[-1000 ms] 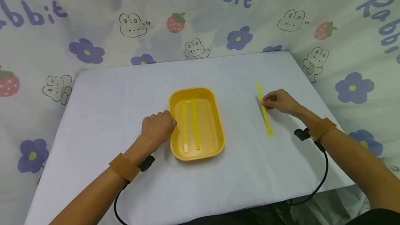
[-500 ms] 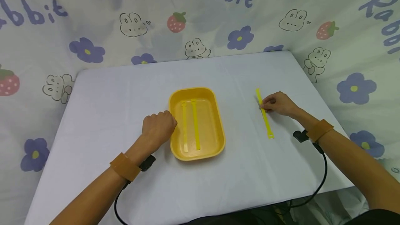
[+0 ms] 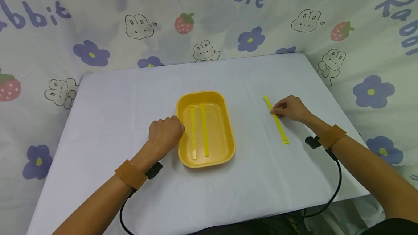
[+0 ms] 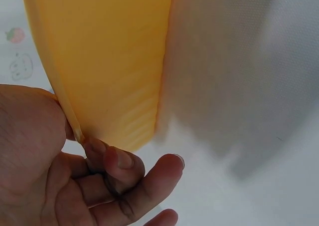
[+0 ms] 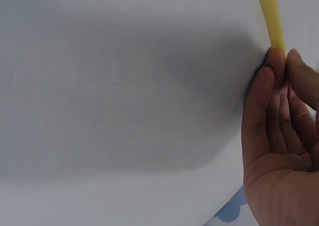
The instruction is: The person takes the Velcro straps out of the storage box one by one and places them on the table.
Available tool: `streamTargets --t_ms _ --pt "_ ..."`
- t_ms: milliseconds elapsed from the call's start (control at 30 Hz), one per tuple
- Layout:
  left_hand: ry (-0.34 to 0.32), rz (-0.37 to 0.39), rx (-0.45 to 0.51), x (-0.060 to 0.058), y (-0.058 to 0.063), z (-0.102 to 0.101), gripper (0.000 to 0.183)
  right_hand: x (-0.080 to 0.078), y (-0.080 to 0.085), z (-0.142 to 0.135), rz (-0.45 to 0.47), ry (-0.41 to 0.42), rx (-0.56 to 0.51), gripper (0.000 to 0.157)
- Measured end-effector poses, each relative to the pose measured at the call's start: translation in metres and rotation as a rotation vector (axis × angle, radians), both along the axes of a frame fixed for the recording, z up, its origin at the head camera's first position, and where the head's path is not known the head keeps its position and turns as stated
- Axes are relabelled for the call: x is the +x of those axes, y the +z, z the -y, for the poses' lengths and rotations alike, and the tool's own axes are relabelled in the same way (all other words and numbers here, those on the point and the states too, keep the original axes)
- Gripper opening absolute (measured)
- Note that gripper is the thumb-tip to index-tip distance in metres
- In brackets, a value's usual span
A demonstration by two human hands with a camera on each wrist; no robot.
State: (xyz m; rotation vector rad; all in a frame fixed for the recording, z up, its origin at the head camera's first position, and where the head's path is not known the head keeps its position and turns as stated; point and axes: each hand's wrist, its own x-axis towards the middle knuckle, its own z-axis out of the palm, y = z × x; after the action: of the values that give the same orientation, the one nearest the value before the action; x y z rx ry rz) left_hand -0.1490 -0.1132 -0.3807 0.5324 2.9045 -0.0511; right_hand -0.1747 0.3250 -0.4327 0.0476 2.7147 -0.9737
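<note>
My left hand (image 3: pixel 166 131) grips the left rim of a yellow plastic tray (image 3: pixel 230 133); in the left wrist view its thumb and fingers pinch the edge of the tray wall (image 4: pixel 104 61). Inside the tray lie two flat yellow straps, a left one (image 3: pixel 193 133) and a right one (image 3: pixel 204 130), side by side lengthwise. To the right of the tray, my right hand (image 3: pixel 290 108) pinches a third yellow strap (image 3: pixel 279 128) near its middle, between thumb and fingertips. That strap has a slotted, wider end towards me and slants away to the left.
The table (image 3: pixel 130 93) wears a white cloth. Behind it and on the right hangs a patterned curtain (image 3: pixel 222 21) with rabbits, flowers and strawberries. Each wrist carries a brown band (image 3: pixel 131 174) with a small camera, and a black cable (image 3: pixel 339 180) trails from the right one.
The strap in my right hand has turned, its far end swinging left and its near end shifting slightly right. My right hand has moved slightly towards me. The left hand and tray hold still.
</note>
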Motion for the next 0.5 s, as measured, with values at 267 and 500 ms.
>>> streamTargets --t_ms 267,500 --pt "0.003 0.006 -0.002 0.0003 -0.0002 0.0000 0.029 0.0012 0.0035 0.0024 -0.001 -0.022 0.045 0.030" --pt "-0.002 0.005 -0.018 0.0010 -0.0005 -0.0009 0.029 0.0016 0.0027 0.0021 -0.002 -0.043 0.064 0.033"
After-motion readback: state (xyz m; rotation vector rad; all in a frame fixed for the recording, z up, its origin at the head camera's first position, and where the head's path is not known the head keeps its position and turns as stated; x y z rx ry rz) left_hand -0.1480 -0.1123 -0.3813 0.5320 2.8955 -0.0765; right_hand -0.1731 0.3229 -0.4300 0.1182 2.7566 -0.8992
